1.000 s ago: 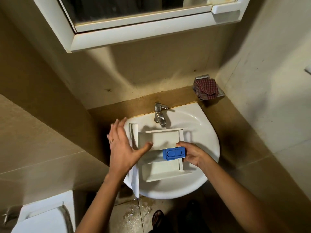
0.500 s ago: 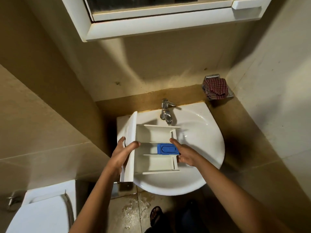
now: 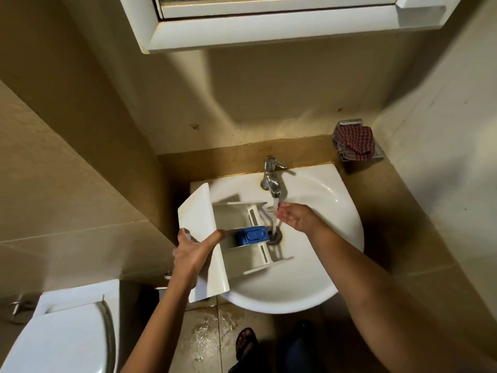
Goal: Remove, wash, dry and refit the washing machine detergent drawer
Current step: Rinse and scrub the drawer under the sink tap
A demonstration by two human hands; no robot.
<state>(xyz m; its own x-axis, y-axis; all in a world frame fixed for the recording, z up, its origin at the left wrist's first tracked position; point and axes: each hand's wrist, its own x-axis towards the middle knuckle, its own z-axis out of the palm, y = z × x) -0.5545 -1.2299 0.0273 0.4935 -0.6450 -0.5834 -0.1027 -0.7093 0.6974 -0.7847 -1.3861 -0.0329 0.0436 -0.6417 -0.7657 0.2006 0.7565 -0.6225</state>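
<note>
The white detergent drawer [image 3: 231, 219] hangs tilted over the left half of the white basin [image 3: 322, 265], its front panel toward me on the left. A blue insert [image 3: 252, 235] sits in its middle compartment. My left hand [image 3: 192, 254] grips the front panel, thumb on the inner face and fingers behind it. My right hand [image 3: 294, 216] is cupped, palm up, under the stream of water running from the chrome tap [image 3: 271, 179]. It holds nothing and is apart from the drawer.
A red checked cloth [image 3: 355, 142] lies in a metal holder on the right wall. A white mirror cabinet [image 3: 269, 28] juts out overhead. A toilet lid [image 3: 61, 337] is at the lower left. The floor tiles [image 3: 207, 327] below the basin are wet.
My right hand let go of the drawer and moved up under the tap, where water now runs. The left hand alone holds the drawer, which has tilted and shifted left.
</note>
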